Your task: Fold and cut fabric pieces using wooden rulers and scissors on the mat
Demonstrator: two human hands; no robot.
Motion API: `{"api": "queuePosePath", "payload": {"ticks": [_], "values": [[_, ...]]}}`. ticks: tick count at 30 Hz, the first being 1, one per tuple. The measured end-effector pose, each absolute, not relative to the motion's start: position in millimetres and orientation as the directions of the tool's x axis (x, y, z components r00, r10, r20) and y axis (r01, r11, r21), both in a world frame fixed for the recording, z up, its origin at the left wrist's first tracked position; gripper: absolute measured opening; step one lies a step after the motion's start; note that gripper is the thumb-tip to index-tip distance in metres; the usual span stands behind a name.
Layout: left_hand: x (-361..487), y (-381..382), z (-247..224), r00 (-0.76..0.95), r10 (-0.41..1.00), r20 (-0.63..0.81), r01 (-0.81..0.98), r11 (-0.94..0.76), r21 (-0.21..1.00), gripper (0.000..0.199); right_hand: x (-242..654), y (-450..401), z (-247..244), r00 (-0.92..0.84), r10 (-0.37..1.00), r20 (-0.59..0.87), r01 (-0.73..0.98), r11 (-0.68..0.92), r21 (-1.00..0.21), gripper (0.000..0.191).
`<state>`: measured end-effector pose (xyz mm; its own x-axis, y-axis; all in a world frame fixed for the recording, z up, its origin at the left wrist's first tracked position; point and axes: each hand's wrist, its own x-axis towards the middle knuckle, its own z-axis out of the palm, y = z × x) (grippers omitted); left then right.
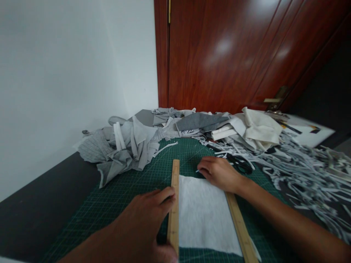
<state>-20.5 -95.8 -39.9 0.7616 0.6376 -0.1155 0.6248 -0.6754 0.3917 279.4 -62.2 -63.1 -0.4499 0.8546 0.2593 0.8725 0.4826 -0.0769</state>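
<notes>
A light grey piece of fabric (205,215) lies flat on the green cutting mat (120,197). Along its left edge runs a wooden ruler (176,179), and a second wooden ruler (241,226) lies along its right edge. My left hand (148,215) rests against the left ruler, fingers bent and a little apart, with the thumb low by the ruler's near part. Above the fabric's far edge is my right hand (218,172), fingers curled together; a small pale tip sticks out from them, too small to name.
Grey fabric scraps (123,146) are heaped at the back left. More cloth pieces (203,120) lie along the back, before a red-brown door (214,54). Thin fabric strips (307,179) spread over the right side. A white wall (82,54) stands at the left.
</notes>
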Motion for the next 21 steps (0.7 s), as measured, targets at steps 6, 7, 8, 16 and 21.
{"api": "queuePosePath", "payload": {"ticks": [6,7,8,16,21], "values": [[-22,-96,-38,0.758,0.638,-0.135,0.633,-0.668,0.391,0.082,277,-60,-59,-0.342,0.908,0.241,0.924,0.372,-0.092,0.014],[-22,-96,-39,0.758,0.638,-0.135,0.632,-0.669,0.391,0.082,274,-64,-57,-0.342,0.91,0.235,0.924,0.371,-0.091,0.015],[-23,-97,-39,0.758,0.64,-0.126,0.631,-0.671,0.389,0.08,272,-70,-55,-0.346,0.911,0.226,0.923,0.373,-0.09,0.015],[-13,-107,-44,0.708,0.706,0.015,0.662,-0.671,0.335,0.064,249,-129,-56,-0.406,0.901,0.156,0.896,0.426,-0.127,0.005],[-3,-104,-52,0.679,0.733,-0.042,0.695,-0.624,0.359,0.046,221,-148,-67,-0.551,0.818,0.165,0.8,0.574,-0.174,0.019]]}}
